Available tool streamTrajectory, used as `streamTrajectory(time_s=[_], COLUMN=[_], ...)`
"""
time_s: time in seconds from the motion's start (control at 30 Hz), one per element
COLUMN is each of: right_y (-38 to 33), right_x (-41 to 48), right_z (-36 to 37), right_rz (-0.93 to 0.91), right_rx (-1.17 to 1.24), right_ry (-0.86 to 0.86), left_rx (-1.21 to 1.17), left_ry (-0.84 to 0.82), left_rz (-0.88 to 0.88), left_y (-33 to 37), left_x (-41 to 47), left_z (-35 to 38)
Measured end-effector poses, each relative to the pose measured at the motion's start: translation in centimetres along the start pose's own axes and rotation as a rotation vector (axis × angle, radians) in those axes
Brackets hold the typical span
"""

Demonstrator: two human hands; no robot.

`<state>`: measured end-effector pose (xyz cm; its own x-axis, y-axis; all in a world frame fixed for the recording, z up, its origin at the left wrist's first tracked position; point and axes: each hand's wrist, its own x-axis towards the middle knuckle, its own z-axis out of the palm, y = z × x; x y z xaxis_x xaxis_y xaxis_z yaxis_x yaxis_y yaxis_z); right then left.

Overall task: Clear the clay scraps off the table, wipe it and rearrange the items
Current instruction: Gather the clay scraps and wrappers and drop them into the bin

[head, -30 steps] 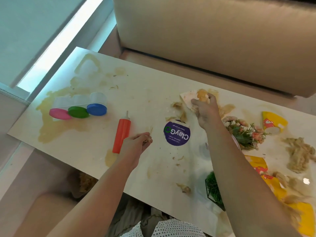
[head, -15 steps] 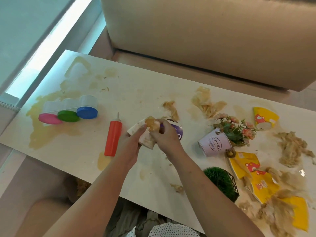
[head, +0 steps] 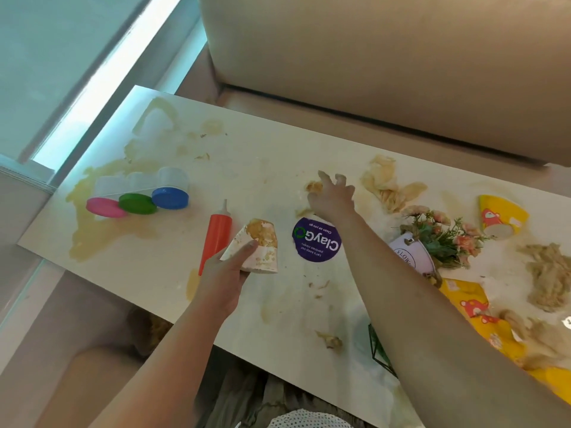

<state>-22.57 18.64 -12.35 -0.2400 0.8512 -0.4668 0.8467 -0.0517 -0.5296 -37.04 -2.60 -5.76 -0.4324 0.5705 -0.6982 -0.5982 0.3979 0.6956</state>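
Note:
My left hand [head: 227, 274] holds a stained white paper [head: 261, 251] with a lump of beige clay on its top end, just right of the red squeeze bottle [head: 217, 231]. My right hand [head: 332, 197] reaches out over the table [head: 256, 156] with spread fingers, beside a small clay scrap [head: 313, 186]. A bigger pile of beige clay [head: 386, 186] lies right of that hand. The round purple ClayGo lid [head: 316, 239] lies flat below it. More clay scraps [head: 329, 339] sit near the front edge, and a clay heap [head: 550, 274] is at the far right.
Three clear jars with pink [head: 105, 206], green [head: 137, 203] and blue [head: 170, 197] lids lie at the left on a yellowish smear. A tipped flower pot [head: 414, 254], yellow wrappers [head: 497, 216] and a green plant [head: 381, 350] crowd the right. A beige sofa [head: 386, 57] stands behind.
The right hand carried the stained paper to the left hand, let go of it, and reached back out to the scrap beyond the purple lid. The left hand now holds the paper alone.

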Motion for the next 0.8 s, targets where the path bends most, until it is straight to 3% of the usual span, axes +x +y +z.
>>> streamTrajectory(time_s=[0.13,0.4,0.57,0.7,0.8], right_y=[0.0,-0.6,1.0,1.8,3.6], right_x=[0.4,-1.3,0.5,1.1,1.9], right_z=[2.7,5.9,4.4,0.5,-3.2], right_rz=[-0.149,-0.435,-0.494,-0.317,-0.178], right_rx=[-0.326,-0.494,-0.308,0.091,0.064], right_ry=[0.017,0.058,0.086,0.319,0.431], left_rx=[0.01,0.009,0.018,0.021,0.029], left_ry=[0.055,0.072,0.053,0.057,0.038], left_rz=[0.004,-0.019,-0.035,-0.061,-0.069], left_y=[-0.1,-0.2,-0.5,-0.8,-1.2], left_x=[-0.2,0.4,0.8,1.3,1.5], left_z=[-1.4,-1.7,-0.6,0.6,1.3])
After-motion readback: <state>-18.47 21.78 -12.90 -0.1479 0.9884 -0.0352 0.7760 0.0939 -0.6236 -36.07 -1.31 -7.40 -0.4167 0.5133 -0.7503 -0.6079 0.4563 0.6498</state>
